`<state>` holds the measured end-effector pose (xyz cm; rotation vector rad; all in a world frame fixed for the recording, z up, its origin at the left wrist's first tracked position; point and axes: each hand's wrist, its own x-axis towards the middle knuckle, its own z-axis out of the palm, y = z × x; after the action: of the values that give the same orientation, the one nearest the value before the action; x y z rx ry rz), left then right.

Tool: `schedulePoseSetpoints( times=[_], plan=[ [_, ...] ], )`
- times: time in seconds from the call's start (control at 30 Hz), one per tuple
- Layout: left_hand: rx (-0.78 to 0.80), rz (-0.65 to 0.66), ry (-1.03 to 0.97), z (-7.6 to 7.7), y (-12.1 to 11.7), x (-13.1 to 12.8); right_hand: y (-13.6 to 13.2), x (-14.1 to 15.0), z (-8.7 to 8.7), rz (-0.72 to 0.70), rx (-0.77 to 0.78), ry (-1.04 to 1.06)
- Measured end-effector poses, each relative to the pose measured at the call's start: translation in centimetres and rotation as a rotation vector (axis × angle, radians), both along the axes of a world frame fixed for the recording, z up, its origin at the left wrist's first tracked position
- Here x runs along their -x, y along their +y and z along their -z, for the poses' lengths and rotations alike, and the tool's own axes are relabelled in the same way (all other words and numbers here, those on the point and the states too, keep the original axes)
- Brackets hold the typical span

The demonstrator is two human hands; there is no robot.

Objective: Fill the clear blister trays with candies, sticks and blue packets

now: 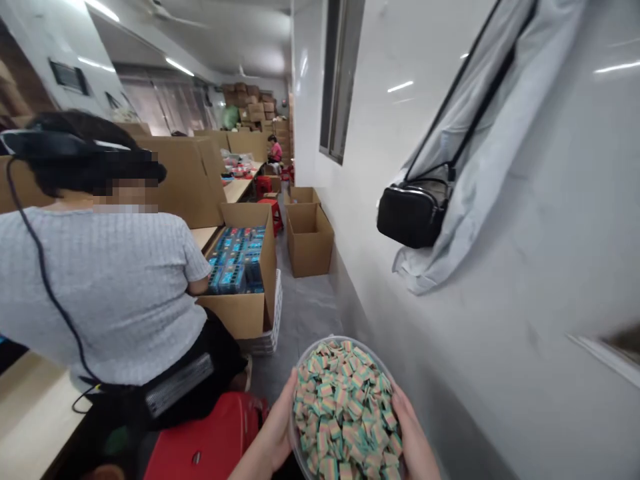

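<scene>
A round clear plastic bowl (pixel 300 393) sits between my hands at the bottom of the view, heaped with small rainbow-striped candies (pixel 345 417) in pink, green, and cream. My left hand (pixel 277 430) grips the bowl's left side. My right hand (pixel 413 433) holds its right side, with the fingers curled against the rim near the candies. The bottom of the bowl is cut off by the frame edge.
A seated co-worker in a grey ribbed top (pixel 100 293) is close on the left, beside a red stool (pixel 205 440). Ahead stand an open carton of blue packages (pixel 237 260) and open cardboard boxes (pixel 310 240). A white wall with a hanging black bag (pixel 413 213) runs along the right.
</scene>
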<state>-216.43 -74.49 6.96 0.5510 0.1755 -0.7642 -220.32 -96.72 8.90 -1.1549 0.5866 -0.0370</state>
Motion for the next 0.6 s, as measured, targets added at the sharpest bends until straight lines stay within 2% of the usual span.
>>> schedulePoseSetpoints(
  times=[0.1,0.2,0.4,0.6],
  plan=[
    [-0.021,-0.048,-0.030,-1.5,-0.1,-5.0,-0.5,-5.8,-0.1,-0.036,-0.043,0.062],
    [-0.048,-0.094,-0.065,-2.3,0.4,-11.0,-0.4,-12.3,0.1,-0.081,-0.057,0.027],
    [-0.119,-0.163,-0.108,-2.9,2.5,-25.4,1.7,-27.2,-0.9,-0.189,-0.085,-0.046],
    [-0.164,-0.223,-0.194,-4.5,4.3,-39.4,4.1,-42.6,-2.7,-0.194,-0.058,-0.168]
  ],
)
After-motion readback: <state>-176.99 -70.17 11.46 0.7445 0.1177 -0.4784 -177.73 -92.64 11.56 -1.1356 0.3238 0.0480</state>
